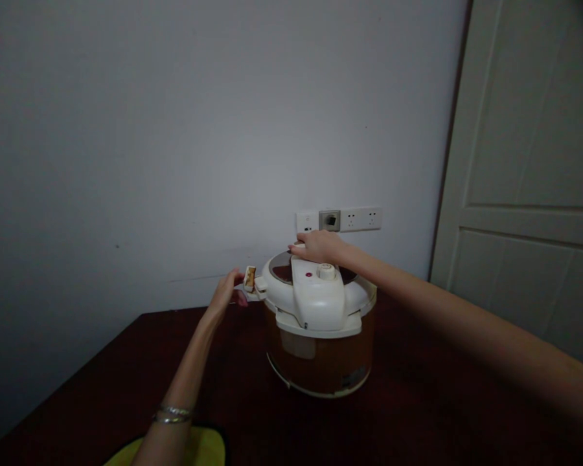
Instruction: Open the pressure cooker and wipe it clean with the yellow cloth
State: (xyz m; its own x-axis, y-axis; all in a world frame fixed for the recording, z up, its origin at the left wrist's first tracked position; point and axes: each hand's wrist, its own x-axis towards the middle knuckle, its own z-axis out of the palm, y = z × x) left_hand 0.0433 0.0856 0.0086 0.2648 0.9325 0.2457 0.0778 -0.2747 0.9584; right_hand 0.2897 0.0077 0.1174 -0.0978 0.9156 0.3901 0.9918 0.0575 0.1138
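Note:
A white and brown electric pressure cooker [320,356] stands upright on a dark red table, its lid [279,291] in place. My right hand [323,246] reaches over the lid and grips the far end of its white top handle [318,298]. A round white valve knob [326,271] and a small red button sit on that handle. At the cooker's left, my left hand [226,291] has its fingers and thumb closed around the side handle [261,286]. A small white piece with a stained, yellow-brown face [249,278] shows at its fingertips; whether it is attached is unclear.
Wall sockets [361,219] are set in the pale wall just behind the cooker. A yellow cloth with a black edge [208,446] lies at the near edge, under my left forearm. A white panelled door [529,168] stands to the right of the dark table [199,382].

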